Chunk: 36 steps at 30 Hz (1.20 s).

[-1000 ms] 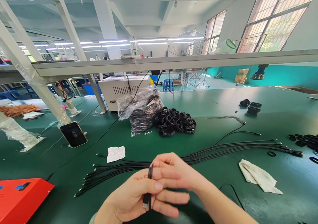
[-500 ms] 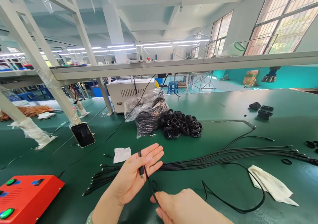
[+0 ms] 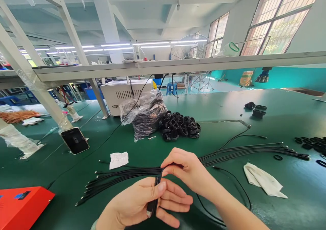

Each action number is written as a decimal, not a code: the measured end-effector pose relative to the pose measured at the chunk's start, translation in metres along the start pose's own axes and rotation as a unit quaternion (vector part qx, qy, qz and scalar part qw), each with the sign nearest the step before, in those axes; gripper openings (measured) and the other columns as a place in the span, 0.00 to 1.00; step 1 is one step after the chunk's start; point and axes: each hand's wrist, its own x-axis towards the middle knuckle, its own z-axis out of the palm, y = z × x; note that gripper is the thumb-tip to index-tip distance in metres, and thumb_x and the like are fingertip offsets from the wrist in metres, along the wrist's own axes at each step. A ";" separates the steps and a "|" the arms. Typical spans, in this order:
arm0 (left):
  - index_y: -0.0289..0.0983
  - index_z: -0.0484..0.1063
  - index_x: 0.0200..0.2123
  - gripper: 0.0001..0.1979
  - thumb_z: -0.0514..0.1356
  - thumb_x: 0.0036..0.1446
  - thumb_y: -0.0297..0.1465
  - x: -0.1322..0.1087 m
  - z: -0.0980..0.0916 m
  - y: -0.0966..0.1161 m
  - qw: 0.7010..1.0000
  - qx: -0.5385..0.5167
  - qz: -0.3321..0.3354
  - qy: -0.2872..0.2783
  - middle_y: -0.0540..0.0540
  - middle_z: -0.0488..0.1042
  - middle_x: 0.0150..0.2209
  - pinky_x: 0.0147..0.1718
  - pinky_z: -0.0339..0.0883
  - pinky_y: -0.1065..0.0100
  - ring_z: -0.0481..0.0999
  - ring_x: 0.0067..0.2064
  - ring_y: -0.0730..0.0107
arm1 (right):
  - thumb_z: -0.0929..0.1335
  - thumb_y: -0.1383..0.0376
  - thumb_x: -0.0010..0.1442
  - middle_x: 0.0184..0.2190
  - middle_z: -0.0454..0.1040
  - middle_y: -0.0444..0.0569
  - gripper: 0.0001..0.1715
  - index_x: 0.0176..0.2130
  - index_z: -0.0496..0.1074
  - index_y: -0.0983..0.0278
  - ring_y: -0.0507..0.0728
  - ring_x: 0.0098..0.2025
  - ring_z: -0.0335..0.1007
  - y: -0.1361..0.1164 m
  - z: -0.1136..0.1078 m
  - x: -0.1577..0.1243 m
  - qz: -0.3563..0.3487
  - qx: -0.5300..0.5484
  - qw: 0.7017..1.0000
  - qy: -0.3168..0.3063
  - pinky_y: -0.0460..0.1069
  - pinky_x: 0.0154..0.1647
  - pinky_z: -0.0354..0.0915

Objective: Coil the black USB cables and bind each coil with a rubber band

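A black USB cable (image 3: 153, 203) lies across the palm of my left hand (image 3: 137, 201), folded over on itself. My left thumb presses it down, the other fingers are stretched out, and the metal plug points toward me. Above that palm, my right hand (image 3: 189, 170) pinches the same cable between thumb and fingertips. The cable's loose length curves over the table to the right, below my right forearm. Behind both hands runs a bundle of straight black cables (image 3: 122, 174), partly hidden by my right hand.
Coiled black cables (image 3: 178, 126) are heaped beside a clear plastic bag (image 3: 145, 121). A white cloth (image 3: 263, 180) lies right, a paper slip (image 3: 119, 160) left. A phone (image 3: 74, 140) leans by a shelf post, and a red box (image 3: 25, 206) stands near left. Black rings (image 3: 310, 143) lie far right.
My right hand has risen from below my left hand to above it, bringing the cable up round the left palm. The left hand has moved down and right. The view has shifted right.
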 end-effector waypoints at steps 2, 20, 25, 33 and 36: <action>0.31 0.76 0.48 0.18 0.48 0.66 0.28 -0.002 0.001 0.004 0.999 -0.035 0.041 0.009 0.31 0.75 0.53 0.46 0.74 0.55 0.75 0.53 0.48 | 0.66 0.66 0.61 0.32 0.74 0.45 0.08 0.35 0.76 0.61 0.53 0.35 0.70 0.002 0.011 0.000 0.042 0.061 0.997 -0.015 0.46 0.36 0.65; 0.42 0.72 0.54 0.20 0.60 0.57 0.28 0.015 -0.018 -0.001 0.933 -0.034 0.200 0.296 0.44 0.58 0.67 0.61 0.57 0.51 0.52 0.68 0.49 | 0.68 0.75 0.53 0.28 0.75 0.45 0.16 0.42 0.67 0.65 0.56 0.22 0.71 -0.026 0.024 -0.035 -0.061 -0.468 0.848 -0.241 0.50 0.18 0.45; 0.40 0.71 0.55 0.21 0.60 0.59 0.39 0.013 -0.014 -0.009 0.963 0.132 0.025 0.233 0.41 0.78 0.48 0.56 0.61 0.51 0.71 0.55 0.53 | 0.65 0.73 0.61 0.35 0.74 0.45 0.08 0.39 0.69 0.62 0.55 0.34 0.72 -0.031 -0.002 -0.024 -0.104 -0.409 0.885 -0.198 0.48 0.25 0.52; 0.38 0.79 0.41 0.14 0.58 0.61 0.40 -0.011 -0.004 -0.008 0.986 0.088 -0.018 0.138 0.39 0.77 0.48 0.52 0.68 0.50 0.74 0.53 0.54 | 0.65 0.66 0.66 0.27 0.69 0.41 0.06 0.37 0.72 0.60 0.51 0.28 0.63 -0.045 -0.017 -0.023 -0.122 -0.381 0.892 -0.210 0.46 0.29 0.51; 0.38 0.76 0.48 0.16 0.56 0.63 0.38 -0.021 0.004 -0.013 0.993 0.060 -0.016 0.100 0.36 0.71 0.58 0.50 0.70 0.50 0.71 0.57 0.49 | 0.67 0.68 0.62 0.26 0.68 0.41 0.06 0.32 0.71 0.63 0.50 0.27 0.63 -0.052 -0.020 -0.017 -0.123 -0.399 0.892 -0.173 0.46 0.29 0.50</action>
